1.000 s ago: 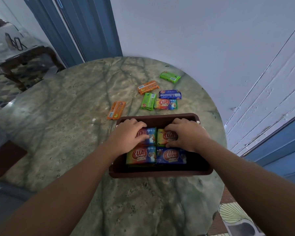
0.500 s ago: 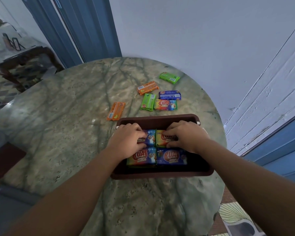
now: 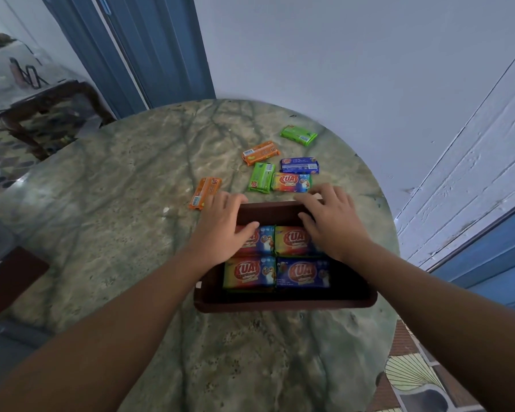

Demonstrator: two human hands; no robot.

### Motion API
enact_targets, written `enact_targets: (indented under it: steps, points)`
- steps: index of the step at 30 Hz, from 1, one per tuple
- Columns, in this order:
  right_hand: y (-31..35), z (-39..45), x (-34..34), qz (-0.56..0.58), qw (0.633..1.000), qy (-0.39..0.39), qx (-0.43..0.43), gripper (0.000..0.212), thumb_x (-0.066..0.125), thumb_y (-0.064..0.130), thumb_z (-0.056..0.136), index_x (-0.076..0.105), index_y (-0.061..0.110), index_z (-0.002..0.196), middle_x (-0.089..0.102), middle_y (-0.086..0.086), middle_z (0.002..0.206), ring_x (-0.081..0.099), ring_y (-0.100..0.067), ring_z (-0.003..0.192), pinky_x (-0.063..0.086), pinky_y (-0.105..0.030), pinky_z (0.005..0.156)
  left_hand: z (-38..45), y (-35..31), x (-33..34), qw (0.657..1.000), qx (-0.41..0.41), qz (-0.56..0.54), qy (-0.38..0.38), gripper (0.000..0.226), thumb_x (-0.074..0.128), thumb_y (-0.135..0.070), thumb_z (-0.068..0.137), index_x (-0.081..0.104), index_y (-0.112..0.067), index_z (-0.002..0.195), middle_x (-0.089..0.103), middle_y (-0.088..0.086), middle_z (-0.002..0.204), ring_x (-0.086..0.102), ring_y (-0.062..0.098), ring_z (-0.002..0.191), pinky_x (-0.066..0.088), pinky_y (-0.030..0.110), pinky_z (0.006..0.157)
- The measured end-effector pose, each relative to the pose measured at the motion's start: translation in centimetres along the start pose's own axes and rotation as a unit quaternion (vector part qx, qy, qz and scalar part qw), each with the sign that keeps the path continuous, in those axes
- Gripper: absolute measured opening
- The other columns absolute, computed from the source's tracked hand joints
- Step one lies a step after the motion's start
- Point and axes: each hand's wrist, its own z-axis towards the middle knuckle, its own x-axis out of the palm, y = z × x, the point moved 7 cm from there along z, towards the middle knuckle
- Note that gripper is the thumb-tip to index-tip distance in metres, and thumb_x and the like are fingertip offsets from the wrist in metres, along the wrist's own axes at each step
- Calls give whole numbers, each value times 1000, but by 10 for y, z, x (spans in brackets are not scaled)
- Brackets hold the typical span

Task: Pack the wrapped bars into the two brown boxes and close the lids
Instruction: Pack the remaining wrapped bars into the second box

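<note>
Both hands have slid up off the packed bars toward the far rim of the brown box point(image 3: 284, 304) since half a second ago; the box and the loose bars haven't shifted. Left hand point(image 3: 223, 228) now lies with relaxed fingers spread over the far left corner, thumb resting on the far left bar point(image 3: 260, 240), gripping nothing. Right hand point(image 3: 330, 224) is the same, fingers loosely spread past the far rim, palm over the far right bar point(image 3: 290, 240), holding nothing.

Risk: the box sits near the right edge of the marble table point(image 3: 116, 218), so a hard push there could slide it off. No lid is visible, and only one brown box is in frame, so where the second one sits can't be told. If the lid goes down now, six bars stay unpacked.

Box contents: four wrapped bars in a two by two layer, with the near left bar point(image 3: 249, 273) and near right bar point(image 3: 304, 273) fully visible and the far pair half covered by the hands. Whether more lie underneath can't be told.

Loose on the table beyond the box: an orange bar point(image 3: 205, 193) by the left fingers, a second orange bar point(image 3: 260, 152), a green bar point(image 3: 261, 177), a rainbow bar point(image 3: 292, 182) near the right fingertips, a blue bar point(image 3: 300, 165), and a far green bar point(image 3: 298, 135).
</note>
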Motion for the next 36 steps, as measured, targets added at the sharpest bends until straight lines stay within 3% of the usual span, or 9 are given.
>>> enact_targets:
  steps: [3, 6, 9, 14, 19, 24, 30, 36]
  points:
    - [-7, 10, 7, -30, 997, 55, 36, 43, 56, 37, 101, 50, 32, 144, 55, -1, 140, 49, -30, 129, 35, -50, 113, 15, 8, 6, 999, -29, 30, 35, 54, 59, -63, 91, 56, -23, 127, 53, 0, 120, 46, 22, 114, 42, 38, 94]
    - [-13, 19, 17, -12, 990, 131, 55, 35, 53, 39, 103, 49, 37, 137, 58, 5, 136, 50, -27, 126, 39, -49, 104, 25, 14, 18, 994, -51, -19, 93, 40, 60, -64, 93, 59, -26, 106, 59, -8, 100, 57, 14, 92, 45, 33, 72]
    - [-17, 25, 20, -5, 988, 143, 53, 29, 53, 38, 103, 50, 40, 132, 59, 7, 132, 51, -25, 122, 40, -47, 99, 30, 19, 19, 994, -52, -47, 86, 33, 61, -60, 94, 56, -28, 89, 59, -8, 86, 57, 13, 78, 42, 32, 62]
    - [-20, 45, 27, -12, 988, 154, 24, 27, 51, 39, 104, 48, 39, 130, 59, 8, 130, 51, -24, 120, 39, -46, 98, 33, 26, 21, 994, -69, -53, 72, 32, 58, -58, 96, 52, -29, 83, 56, -11, 80, 53, 8, 73, 36, 31, 57]
    - [-13, 80, 39, 2, 986, 165, -19, 29, 54, 38, 103, 51, 38, 131, 57, 6, 135, 49, -26, 124, 38, -48, 100, 36, 50, 22, 990, -113, -59, 56, 37, 56, -61, 95, 55, -27, 83, 58, -9, 80, 55, 11, 74, 47, 38, 62]
    - [4, 109, 53, -4, 983, 170, -68, 26, 54, 40, 103, 51, 36, 128, 58, 4, 131, 50, -28, 122, 39, -49, 97, 36, 72, 17, 986, -150, -44, 57, 38, 54, -62, 95, 54, -26, 84, 57, -5, 84, 57, 16, 79, 46, 38, 67]
    - [14, 131, 61, 4, 978, 181, -100, 24, 53, 39, 103, 50, 35, 126, 58, 2, 128, 49, -29, 124, 38, -51, 98, 32, 89, 16, 979, -199, -19, 43, 52, 38, -79, 88, 57, -31, 93, 61, -6, 90, 58, 16, 83, 53, 46, 75]
    - [14, 130, 60, 8, 978, 181, -102, 26, 53, 40, 102, 51, 35, 128, 59, 3, 126, 48, -28, 124, 38, -51, 100, 31, 83, 13, 978, -204, 10, 43, 52, 31, -81, 86, 51, -33, 92, 60, -5, 93, 57, 20, 86, 53, 47, 74]
